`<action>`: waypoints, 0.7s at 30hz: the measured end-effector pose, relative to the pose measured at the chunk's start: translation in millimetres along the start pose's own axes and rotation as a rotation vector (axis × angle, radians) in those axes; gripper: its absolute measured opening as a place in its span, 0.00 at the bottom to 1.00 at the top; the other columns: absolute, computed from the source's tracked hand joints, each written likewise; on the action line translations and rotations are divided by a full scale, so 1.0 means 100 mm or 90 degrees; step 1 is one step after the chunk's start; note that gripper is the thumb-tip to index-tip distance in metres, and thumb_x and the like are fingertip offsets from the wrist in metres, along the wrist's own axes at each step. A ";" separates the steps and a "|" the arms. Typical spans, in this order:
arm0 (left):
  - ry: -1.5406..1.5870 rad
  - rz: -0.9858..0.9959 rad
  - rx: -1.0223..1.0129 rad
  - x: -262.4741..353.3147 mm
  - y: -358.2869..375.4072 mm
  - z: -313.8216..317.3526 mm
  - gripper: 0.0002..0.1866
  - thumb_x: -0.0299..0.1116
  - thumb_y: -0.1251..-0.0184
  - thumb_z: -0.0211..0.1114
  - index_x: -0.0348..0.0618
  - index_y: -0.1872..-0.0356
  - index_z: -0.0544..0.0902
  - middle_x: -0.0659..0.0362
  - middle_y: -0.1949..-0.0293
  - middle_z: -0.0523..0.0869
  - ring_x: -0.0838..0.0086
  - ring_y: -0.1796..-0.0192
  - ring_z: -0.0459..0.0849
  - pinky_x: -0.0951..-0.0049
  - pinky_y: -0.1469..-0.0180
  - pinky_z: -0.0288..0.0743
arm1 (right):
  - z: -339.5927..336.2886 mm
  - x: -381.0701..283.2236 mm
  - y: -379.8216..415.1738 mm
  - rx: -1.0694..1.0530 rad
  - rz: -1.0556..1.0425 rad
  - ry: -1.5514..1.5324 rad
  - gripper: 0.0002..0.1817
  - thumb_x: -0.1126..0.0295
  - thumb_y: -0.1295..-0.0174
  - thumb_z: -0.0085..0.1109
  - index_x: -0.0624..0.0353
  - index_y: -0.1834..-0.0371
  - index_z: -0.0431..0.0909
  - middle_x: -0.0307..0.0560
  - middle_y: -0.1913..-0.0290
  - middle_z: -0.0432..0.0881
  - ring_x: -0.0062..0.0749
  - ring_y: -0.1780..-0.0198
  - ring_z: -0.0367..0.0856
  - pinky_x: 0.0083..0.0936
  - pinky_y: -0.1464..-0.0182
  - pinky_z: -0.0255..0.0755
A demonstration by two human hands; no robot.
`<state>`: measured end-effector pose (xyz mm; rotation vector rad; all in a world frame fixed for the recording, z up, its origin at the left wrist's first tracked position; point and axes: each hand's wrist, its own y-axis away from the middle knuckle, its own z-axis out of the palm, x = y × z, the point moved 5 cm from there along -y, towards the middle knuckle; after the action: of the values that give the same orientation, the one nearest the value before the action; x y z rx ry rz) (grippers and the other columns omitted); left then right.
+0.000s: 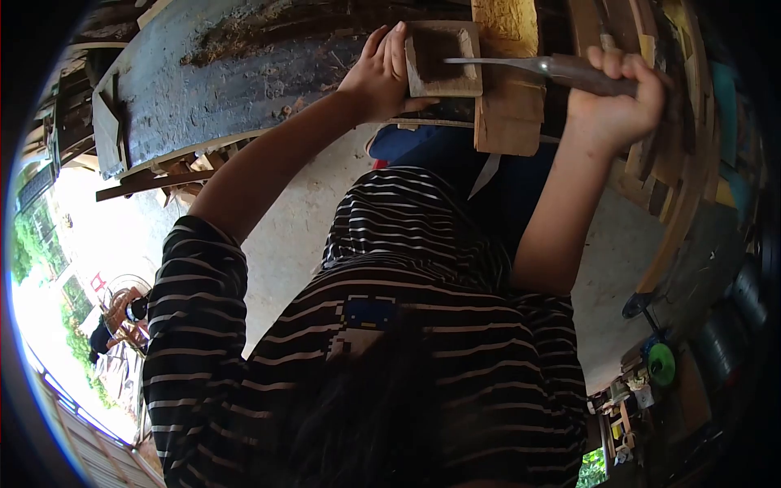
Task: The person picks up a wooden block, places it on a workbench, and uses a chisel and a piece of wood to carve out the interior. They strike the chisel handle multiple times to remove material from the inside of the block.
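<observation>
A square wooden block with a hollowed middle (445, 87) is held upright at the edge of the workbench (252, 77). My left hand (381, 77) grips its left side, fingers along the upper edge and thumb at the lower corner. In my right hand (622, 102) is a chisel (587, 75), fingers wrapped round its wooden handle. The metal blade points left, and its tip lies over the dark hollow of the block. Just right of the block are a flat piece of wood (510, 118) and a yellowish board (506, 23).
Wood strips (671, 154) are stacked along the right side. Scrap wood (175, 183) lies under the bench at left, above the concrete floor (285, 236). A green disc (661, 363) stands at lower right among tools and clutter. Bright daylight enters from the left.
</observation>
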<state>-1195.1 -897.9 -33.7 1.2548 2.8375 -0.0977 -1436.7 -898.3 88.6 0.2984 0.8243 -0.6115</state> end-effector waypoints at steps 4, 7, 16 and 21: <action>0.022 0.002 0.027 -0.01 0.04 0.02 0.61 0.70 0.42 0.49 0.07 0.40 0.41 0.23 0.37 0.54 0.46 0.29 0.55 0.52 0.26 0.40 | 0.13 -0.21 -0.18 -0.170 -0.006 0.003 0.11 0.75 0.51 0.53 0.50 0.85 0.62 0.36 0.80 0.66 0.27 0.77 0.64 0.29 0.69 0.61; 0.028 0.005 0.038 0.00 0.03 0.02 0.62 0.70 0.42 0.50 0.07 0.40 0.41 0.24 0.37 0.54 0.46 0.29 0.55 0.53 0.27 0.40 | 0.16 0.02 -0.29 -0.254 0.029 0.040 0.10 0.76 0.52 0.53 0.49 0.84 0.64 0.35 0.80 0.66 0.25 0.78 0.63 0.29 0.69 0.60; 0.014 -0.015 -0.070 0.01 0.05 0.04 0.64 0.70 0.45 0.54 0.09 0.39 0.38 0.26 0.37 0.57 0.46 0.30 0.57 0.52 0.27 0.41 | -0.16 0.20 -0.19 -0.089 0.086 -0.038 0.09 0.75 0.52 0.51 0.49 0.84 0.64 0.34 0.81 0.63 0.24 0.77 0.63 0.27 0.68 0.61; 0.022 -0.014 -0.023 -0.01 0.02 0.01 0.65 0.70 0.47 0.55 0.09 0.38 0.38 0.27 0.37 0.58 0.46 0.31 0.58 0.51 0.27 0.42 | 0.06 -0.14 -0.19 -0.200 0.010 0.031 0.08 0.73 0.51 0.51 0.50 0.84 0.66 0.36 0.82 0.66 0.26 0.79 0.65 0.30 0.70 0.62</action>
<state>-1193.1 -897.0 -34.5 1.2311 2.8683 -0.0269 -1452.2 -910.7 103.0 0.0338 0.9495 -0.4533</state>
